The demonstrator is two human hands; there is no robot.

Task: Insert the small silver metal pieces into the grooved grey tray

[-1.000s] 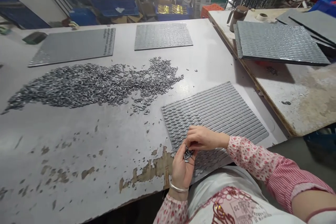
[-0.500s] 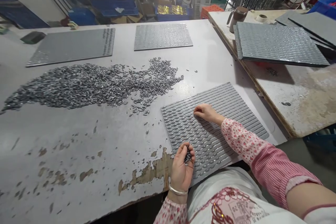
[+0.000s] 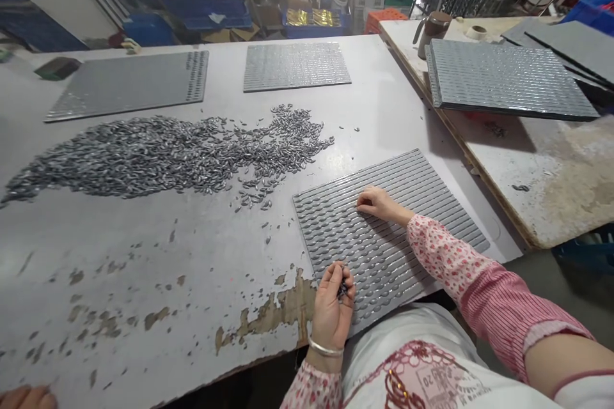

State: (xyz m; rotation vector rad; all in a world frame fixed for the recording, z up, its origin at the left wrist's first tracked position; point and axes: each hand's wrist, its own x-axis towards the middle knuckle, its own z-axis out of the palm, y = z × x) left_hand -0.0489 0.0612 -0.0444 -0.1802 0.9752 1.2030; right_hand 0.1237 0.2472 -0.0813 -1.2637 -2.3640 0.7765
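Observation:
A grey ridged board (image 3: 426,204) lies tilted on the table before me. Small grey oval pieces sit in rows across its left part, while its right part shows plain ridges. My left hand (image 3: 333,307), with a bangle at the wrist, is curled around several small dark grey oval pieces (image 3: 342,289) at the board's near left edge. Over the middle of the board, my right hand (image 3: 377,202) is closed in a pinch at the end of the filled rows. Whatever its fingertips hold is hidden.
A long heap of grey oval pieces (image 3: 158,156) spreads across the table (image 3: 144,255). Two more boards (image 3: 297,67) (image 3: 129,83) lie at the back. On the right-hand table are stacked boards (image 3: 508,80) and a brown mug (image 3: 437,29). Another person's hand (image 3: 29,398) shows at bottom left.
My right hand has shifted slightly to the right along the board. The left hand's thumb and fingers have moved a little over the pieces. Another person's hand has appeared at bottom left.

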